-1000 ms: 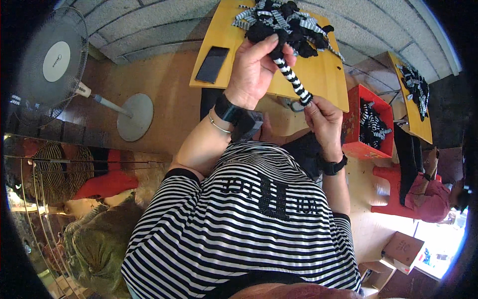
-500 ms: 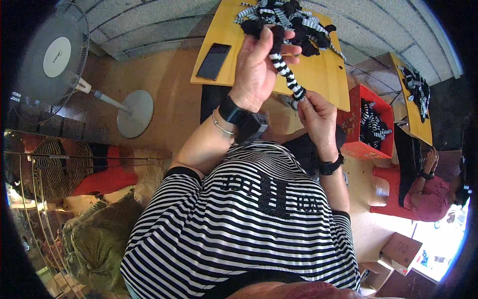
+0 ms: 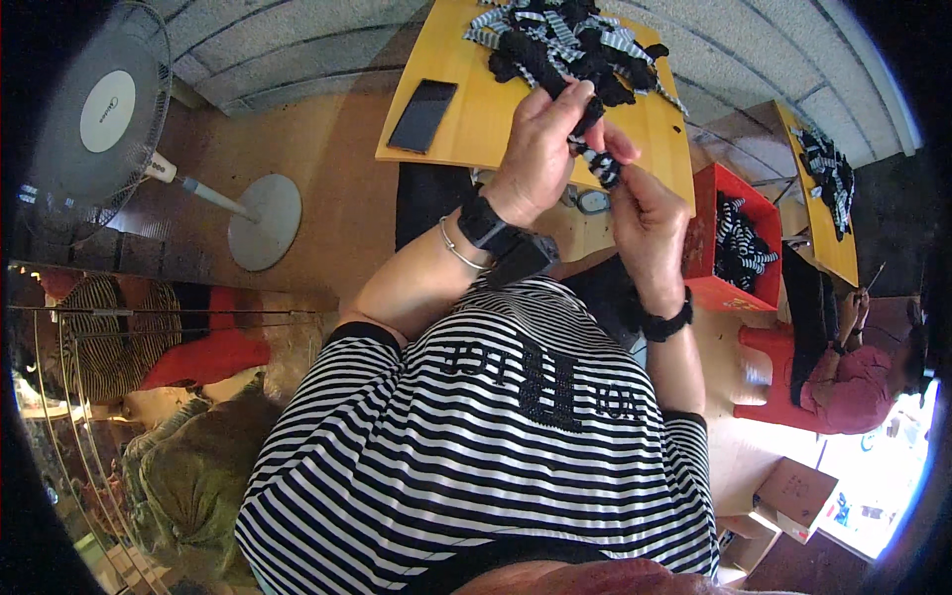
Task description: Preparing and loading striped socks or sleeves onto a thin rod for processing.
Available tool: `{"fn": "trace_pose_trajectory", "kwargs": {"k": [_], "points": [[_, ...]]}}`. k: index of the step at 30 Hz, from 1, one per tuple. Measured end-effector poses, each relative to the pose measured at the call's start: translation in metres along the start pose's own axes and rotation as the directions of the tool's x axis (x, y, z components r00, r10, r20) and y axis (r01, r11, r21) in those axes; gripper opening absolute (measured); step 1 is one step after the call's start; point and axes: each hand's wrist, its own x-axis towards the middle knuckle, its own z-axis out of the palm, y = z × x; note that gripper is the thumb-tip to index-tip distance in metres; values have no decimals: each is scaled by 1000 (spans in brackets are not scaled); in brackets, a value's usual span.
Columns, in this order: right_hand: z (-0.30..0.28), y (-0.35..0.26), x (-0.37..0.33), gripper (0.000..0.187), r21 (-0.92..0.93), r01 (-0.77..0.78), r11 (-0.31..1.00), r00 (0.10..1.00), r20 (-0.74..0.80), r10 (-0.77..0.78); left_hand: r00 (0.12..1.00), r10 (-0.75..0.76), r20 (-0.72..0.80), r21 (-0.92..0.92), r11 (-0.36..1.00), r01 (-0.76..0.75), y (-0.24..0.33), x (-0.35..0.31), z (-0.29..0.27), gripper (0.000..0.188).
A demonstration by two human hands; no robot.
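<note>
A black-and-white striped knitted tube [image 3: 602,167] is bunched up between my two hands above the near edge of the yellow table [image 3: 474,134]. My left hand [image 3: 543,151] is closed on its black upper part, with the thumb on top. Thumb and fingers of my right hand [image 3: 650,220] pinch the tube's lower end. Part of the tube is hidden by my fingers. Just beyond my left hand lies a heap of similar striped and black knitted pieces [image 3: 555,38].
A dark phone [image 3: 423,115] lies on the table's left side. To the right stands a red box [image 3: 732,290] holding striped pieces. Farther right are another yellow table [image 3: 839,260] with a pile and a seated person [image 3: 851,389]. A standing fan [image 3: 107,111] is at left.
The tube was stretched out between my hands; now it is bunched short. My left hand has come down and right, and my right hand has moved slightly up and right, closer to it.
</note>
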Motion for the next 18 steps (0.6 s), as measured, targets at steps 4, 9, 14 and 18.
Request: {"fn": "trace_pose_trajectory", "kwargs": {"k": [4, 9, 14, 18], "points": [[19, 11, -9, 4, 282, -339, 898, 941, 93, 326, 999, -48, 7, 41, 998, 48, 7, -1, -12, 36], [11, 17, -13, 12, 165, -278, 946, 953, 168, 250, 993, 71, -92, 2, 997, -72, 22, 6, -31, 40], [6, 3, -6, 9, 15, -55, 998, 995, 85, 54, 996, 24, -82, 122, 992, -14, -5, -9, -13, 33], [28, 21, -11, 7, 135, -154, 979, 987, 71, 146, 995, -77, -65, 103, 991, 83, -1, -6, -21, 29]]}}
